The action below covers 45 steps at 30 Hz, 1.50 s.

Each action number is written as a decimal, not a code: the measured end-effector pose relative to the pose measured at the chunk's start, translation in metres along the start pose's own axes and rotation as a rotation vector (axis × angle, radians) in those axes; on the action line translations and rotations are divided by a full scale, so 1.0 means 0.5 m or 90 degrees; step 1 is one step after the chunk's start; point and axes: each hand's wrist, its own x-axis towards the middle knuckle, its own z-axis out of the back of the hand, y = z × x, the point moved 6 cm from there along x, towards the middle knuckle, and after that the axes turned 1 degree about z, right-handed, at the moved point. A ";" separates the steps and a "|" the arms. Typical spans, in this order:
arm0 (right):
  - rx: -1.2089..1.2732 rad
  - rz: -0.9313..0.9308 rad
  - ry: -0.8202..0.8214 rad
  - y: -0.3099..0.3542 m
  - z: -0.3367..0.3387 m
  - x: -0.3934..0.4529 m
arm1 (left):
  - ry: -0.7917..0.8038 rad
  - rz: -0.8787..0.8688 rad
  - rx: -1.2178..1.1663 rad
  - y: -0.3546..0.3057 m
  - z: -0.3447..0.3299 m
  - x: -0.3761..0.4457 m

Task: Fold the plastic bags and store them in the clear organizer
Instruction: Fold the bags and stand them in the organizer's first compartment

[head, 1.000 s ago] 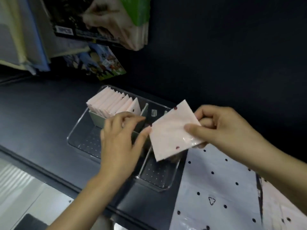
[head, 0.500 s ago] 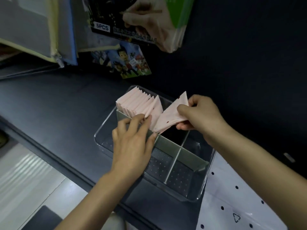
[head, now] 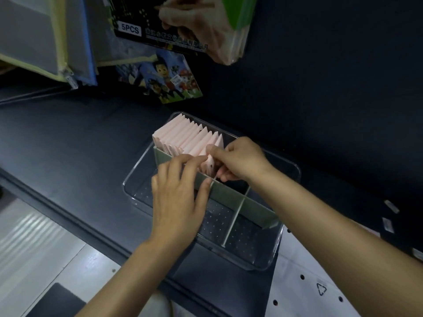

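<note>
I see organizer on dark table; right hand pinches bag inside; left hand flat, fingers straight, on divider; pale floor left of organizer.

Far-left compartment of the clear plastic organizer: packed with upright folded pink plastic bags, both hands crowd its near end. Grey-green long divider and thin white cross divider wall off the other compartments; these lie open from above. Dark desk left of organizer open. Hanging printed packets overhang behind.
</note>
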 end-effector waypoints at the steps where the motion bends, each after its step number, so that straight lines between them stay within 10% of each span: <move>1: -0.006 0.024 -0.010 0.002 0.004 -0.007 | -0.016 -0.018 -0.012 -0.012 0.004 -0.002; 6: -0.003 0.184 -0.085 -0.025 0.099 -0.102 | 0.012 -0.231 -0.143 -0.127 -0.001 -0.048; 11: -0.073 0.146 -0.044 -0.227 0.200 -0.306 | 0.411 -0.350 -0.280 -0.231 -0.096 -0.194; 17: -0.114 0.040 0.041 -0.464 0.180 -0.502 | 0.609 -0.598 0.098 -0.211 -0.177 -0.344; 21: -0.113 0.086 0.022 -0.495 0.139 -0.527 | 0.597 -0.619 0.067 -0.211 -0.187 -0.362; 32: 0.133 -0.024 0.338 -0.470 0.230 -0.547 | 0.574 -0.113 -0.366 -0.249 -0.141 -0.235; 45: 0.056 0.012 0.000 -0.448 0.288 -0.489 | 0.386 -0.015 -0.293 -0.316 -0.188 -0.126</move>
